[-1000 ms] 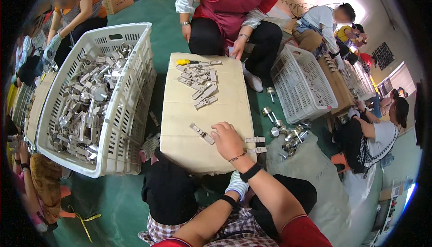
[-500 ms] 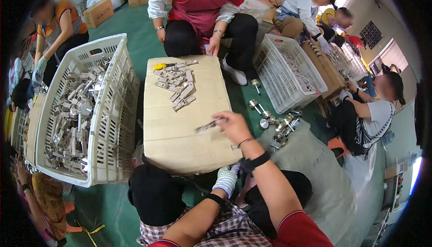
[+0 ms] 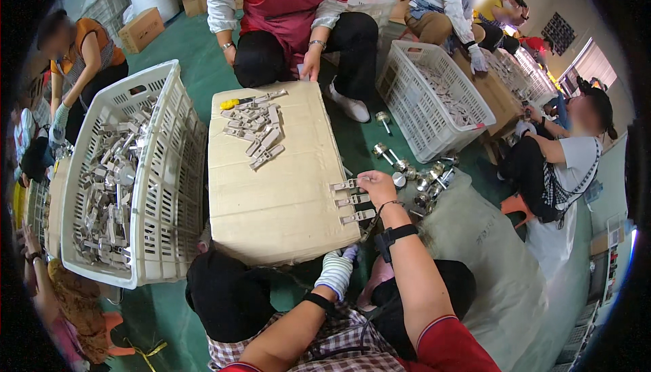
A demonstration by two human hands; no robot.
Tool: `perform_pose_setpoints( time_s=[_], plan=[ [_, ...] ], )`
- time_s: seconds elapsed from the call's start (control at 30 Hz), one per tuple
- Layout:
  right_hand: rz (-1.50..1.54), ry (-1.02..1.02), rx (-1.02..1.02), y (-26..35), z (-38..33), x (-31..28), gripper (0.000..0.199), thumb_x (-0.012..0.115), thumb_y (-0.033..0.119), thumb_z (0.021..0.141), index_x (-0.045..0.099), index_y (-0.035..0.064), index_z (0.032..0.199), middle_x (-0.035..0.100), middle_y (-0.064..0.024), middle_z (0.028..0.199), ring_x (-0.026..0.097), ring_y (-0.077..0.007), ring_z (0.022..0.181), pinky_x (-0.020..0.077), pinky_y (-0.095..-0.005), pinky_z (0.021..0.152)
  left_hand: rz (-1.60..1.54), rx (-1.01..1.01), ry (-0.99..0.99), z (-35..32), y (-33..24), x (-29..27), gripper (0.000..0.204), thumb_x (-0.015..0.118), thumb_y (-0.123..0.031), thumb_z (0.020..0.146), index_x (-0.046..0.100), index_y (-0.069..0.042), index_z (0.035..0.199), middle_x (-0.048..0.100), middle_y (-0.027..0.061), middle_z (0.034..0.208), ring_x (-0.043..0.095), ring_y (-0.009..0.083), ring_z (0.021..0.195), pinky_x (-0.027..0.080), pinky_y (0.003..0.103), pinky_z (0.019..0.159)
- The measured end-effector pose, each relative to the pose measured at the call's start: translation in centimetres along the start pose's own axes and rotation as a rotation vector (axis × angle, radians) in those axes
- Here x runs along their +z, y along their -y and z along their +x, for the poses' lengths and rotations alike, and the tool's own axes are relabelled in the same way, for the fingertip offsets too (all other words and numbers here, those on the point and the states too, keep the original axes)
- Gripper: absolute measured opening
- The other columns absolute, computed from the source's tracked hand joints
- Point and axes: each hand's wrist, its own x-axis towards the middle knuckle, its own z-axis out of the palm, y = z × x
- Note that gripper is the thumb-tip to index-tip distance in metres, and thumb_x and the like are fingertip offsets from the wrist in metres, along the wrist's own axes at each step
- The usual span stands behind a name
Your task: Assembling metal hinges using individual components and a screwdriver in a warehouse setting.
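A cardboard box [image 3: 271, 196] serves as a work surface in front of me. My right hand [image 3: 377, 187], with a black wristband, pinches the end of a flat metal part [image 3: 344, 185] lying at the box's right edge. Two similar metal parts [image 3: 355, 208] lie in a row just nearer to me. My left hand [image 3: 337, 270] wears a white and blue glove and rests curled against the box's near right corner. What it holds, if anything, is hidden. A pile of metal parts [image 3: 256, 128] and a yellow-handled tool [image 3: 230, 103] lie at the box's far end.
A white plastic crate [image 3: 159, 189] full of metal parts stands to the left. A second white crate [image 3: 434, 101] is at the right. Round metal knobs [image 3: 413, 175] lie on the floor by my right hand. A person in red [image 3: 291, 6] sits opposite; others work around.
My right hand lifted a metal part from the middle of the box, carried it right and set it at the right edge beside the two others. My left hand stayed low.
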Motion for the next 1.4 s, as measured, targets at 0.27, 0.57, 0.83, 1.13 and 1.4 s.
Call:
perform_pose_setpoints(
  time_s=[0.27, 0.57, 0.83, 1.13, 1.4],
  plan=[
    [-0.004, -0.032, 0.012, -1.1, 1.0, 0.3, 0.014, 0.067, 0.003, 0.075, 0.066, -0.0009, 0.088, 0.065, -0.0058, 0.071, 0.058, -0.0108, 0.056, 0.045, -0.0247, 0.051, 0.034, 0.039, -0.02, -0.5, -0.8, 0.1, 0.031, 0.059, -0.02, 0.088, 0.058, -0.001, 0.112, 0.064, 0.0068, 0.099, 0.054, 0.0174, 0.084, 0.043, 0.03, 0.079],
    [-0.082, -0.007, -0.014, -0.7, 1.5, 0.5, 0.014, 0.066, 0.005, 0.074, 0.066, -0.0004, 0.087, 0.064, -0.0052, 0.069, 0.057, -0.0104, 0.056, 0.0438, -0.0257, 0.049, -0.022, 0.092, -0.007, -0.2, 0.1, 0.1, 0.032, 0.056, -0.023, 0.089, 0.057, -0.001, 0.113, 0.064, 0.0092, 0.102, 0.055, 0.0186, 0.087, 0.043, 0.03, 0.081],
    [-0.152, -0.008, -0.008, -0.3, 1.4, 0.3, 0.015, 0.067, 0.007, 0.074, 0.066, -0.0003, 0.088, 0.064, -0.007, 0.069, 0.058, -0.0121, 0.055, 0.0445, -0.0271, 0.049, -0.052, 0.073, 0.003, -1.0, -1.3, 0.2, 0.031, 0.058, -0.018, 0.089, 0.056, -0.002, 0.115, 0.063, 0.006, 0.106, 0.054, 0.016, 0.09, 0.041, 0.028, 0.084],
    [-0.299, -0.012, 0.054, -0.4, 1.5, 0.5, 0.017, 0.067, 0.009, 0.075, 0.067, -0.0021, 0.088, 0.067, -0.0106, 0.074, 0.061, -0.0151, 0.058, 0.0474, -0.0291, 0.052, -0.004, 0.017, 0.009, -0.9, -1.2, 0.0, 0.029, 0.058, -0.021, 0.089, 0.058, -0.002, 0.112, 0.064, 0.0057, 0.102, 0.054, 0.0161, 0.087, 0.042, 0.03, 0.081],
    [-0.173, 0.075, 0.087, -1.0, 2.1, -0.1, 0.028, 0.068, 0.006, 0.074, 0.063, -0.0072, 0.098, 0.067, -0.0134, 0.087, 0.064, -0.0165, 0.07, 0.0513, -0.0273, 0.064, -0.003, 0.058, 0.004, -0.7, -0.9, 0.1, 0.032, 0.059, -0.023, 0.088, 0.058, -0.003, 0.113, 0.064, 0.0061, 0.104, 0.054, 0.0184, 0.09, 0.042, 0.031, 0.084]
  ],
)
